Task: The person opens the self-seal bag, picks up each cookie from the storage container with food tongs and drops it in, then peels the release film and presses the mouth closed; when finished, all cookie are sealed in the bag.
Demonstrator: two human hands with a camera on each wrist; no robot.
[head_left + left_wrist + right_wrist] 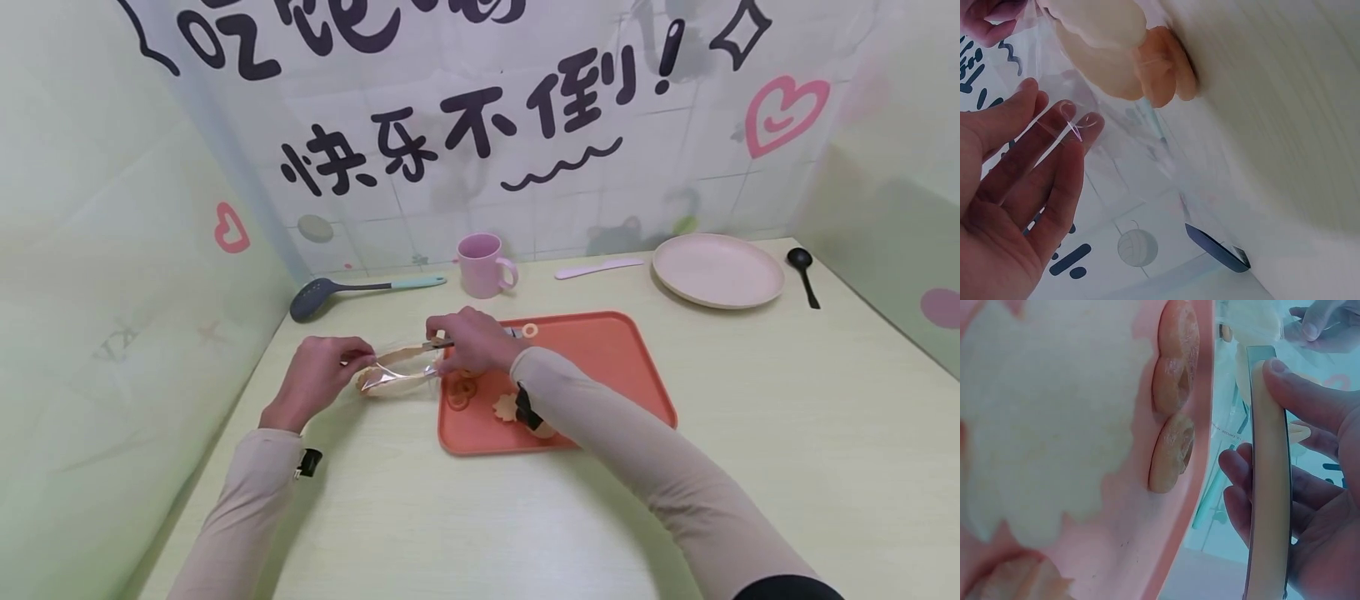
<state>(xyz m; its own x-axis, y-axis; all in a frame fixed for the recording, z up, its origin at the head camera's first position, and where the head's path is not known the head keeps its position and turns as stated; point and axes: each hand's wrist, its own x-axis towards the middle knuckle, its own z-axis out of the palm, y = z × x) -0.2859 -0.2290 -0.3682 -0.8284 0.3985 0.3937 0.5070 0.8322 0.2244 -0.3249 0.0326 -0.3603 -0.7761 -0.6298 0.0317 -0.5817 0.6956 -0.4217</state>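
Note:
My left hand (318, 375) pinches the edge of a clear plastic bag (405, 373) beside the tray's left edge. Inside the bag lie pale and brown biscuits (1107, 25), seen close in the left wrist view. With my right hand (476, 340) I grip metal tongs (1270, 481), whose front end points at the bag's mouth. Under that hand and forearm, the orange tray (607, 354) holds a pale leaf-shaped biscuit (506, 407), brown pretzel-shaped biscuits (1175, 369) and a small ring biscuit (530, 330). The right forearm hides part of the tray.
A pink mug (480, 267) stands behind the tray, with a slotted spoon (345, 287) to its left. Right of it lie a pink knife (600, 268), a pink plate (717, 271) and a black spoon (802, 271). Walls (90, 292) border the table at the back and sides.

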